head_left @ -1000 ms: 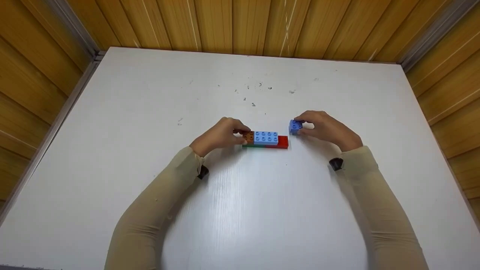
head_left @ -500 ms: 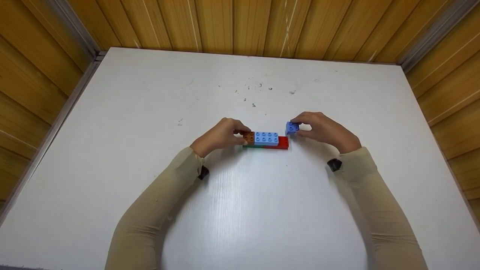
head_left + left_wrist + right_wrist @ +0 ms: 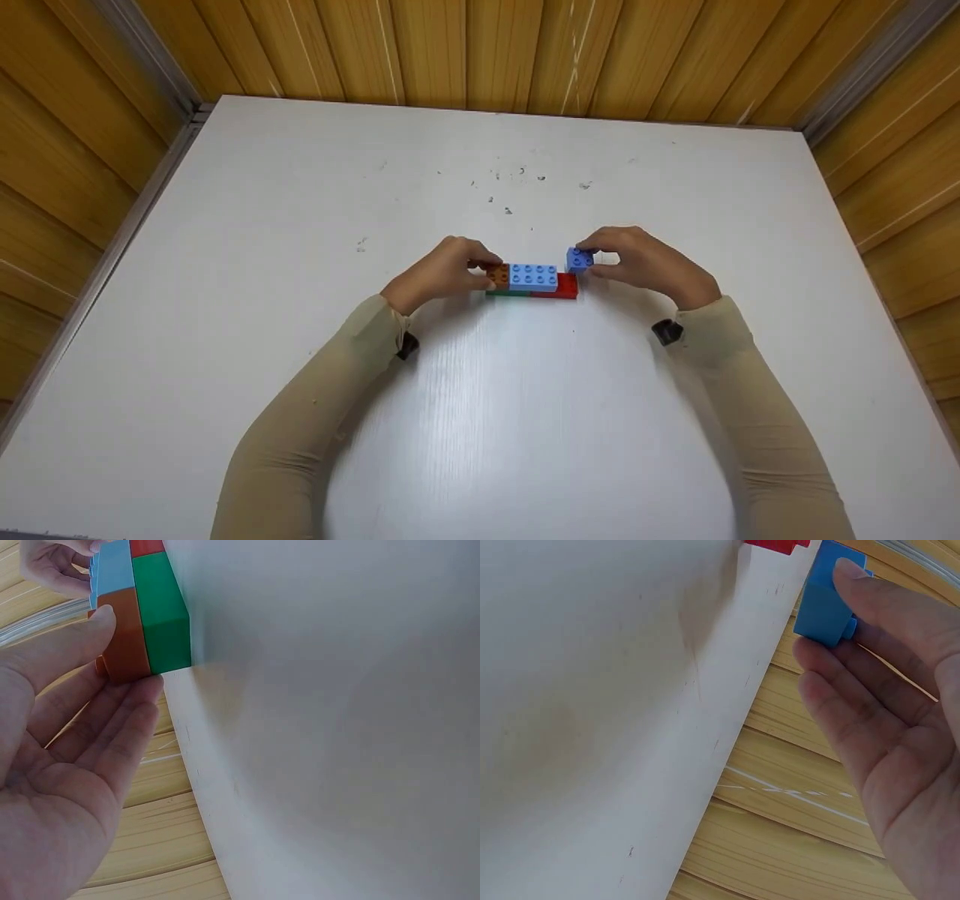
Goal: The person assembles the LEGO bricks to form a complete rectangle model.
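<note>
My left hand [image 3: 448,271] pinches an orange-brown brick [image 3: 498,276] between thumb and fingers. That brick sits at the left end of a low stack on the table, beside a light blue brick [image 3: 533,277]. Below them lie a green brick [image 3: 163,613] and a red brick [image 3: 568,286], whose right end shows bare studs. With thumb and fingertips my right hand [image 3: 645,264] holds a small blue brick [image 3: 579,260] just behind and above the red end. In the right wrist view the blue brick [image 3: 827,604] appears raised off the table, apart from the red brick [image 3: 780,544].
The white table [image 3: 480,420] has dark scuff marks behind the stack. Wood-patterned panels [image 3: 495,52] stand along its back and sides, with metal posts at the corners.
My right hand has moved slightly left and toward the stack with the blue brick, nearing the red end. The left hand and the stack have stayed in place.
</note>
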